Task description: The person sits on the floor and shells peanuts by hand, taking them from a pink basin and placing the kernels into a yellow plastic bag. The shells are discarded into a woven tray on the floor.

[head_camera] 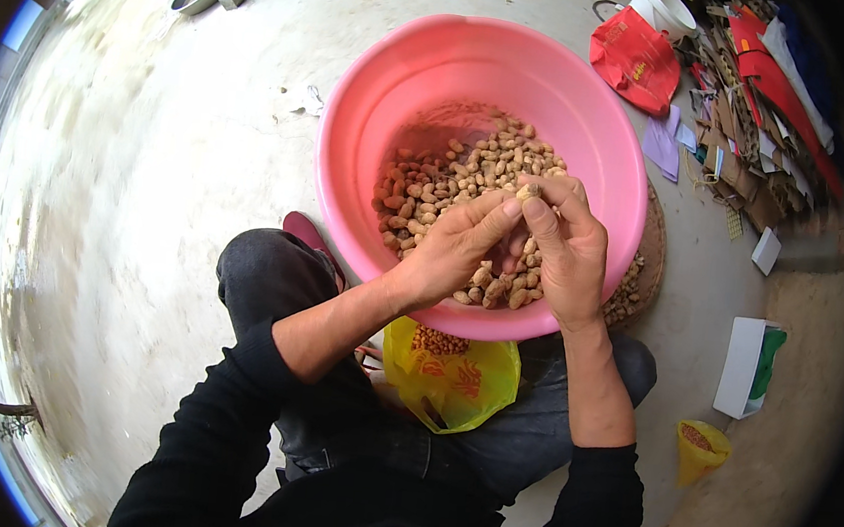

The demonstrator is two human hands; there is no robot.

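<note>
Above a large pink plastic basin (586, 112), my two hands meet at a single unshelled peanut (528, 191). My right hand (569, 254) pinches it between thumb and index finger. The thumb and fingertips of my left hand (461, 241) press against its other side. Many peanuts in their shells (506, 158) cover the basin's floor, partly hidden under my hands. Between my legs, below the basin's near rim, lies a yellow plastic bag (448, 394) with red print. Shelled reddish peanut kernels (439, 342) show in its mouth.
Right of the basin, a round mat (653, 246) holds empty-looking shells (624, 292). Farther right are a white box (740, 367) with green cloth and a small yellow bag of kernels (698, 446). Flattened cardboard (741, 141), a red bag (635, 60) and a white bucket (662, 10) stand at upper right.
</note>
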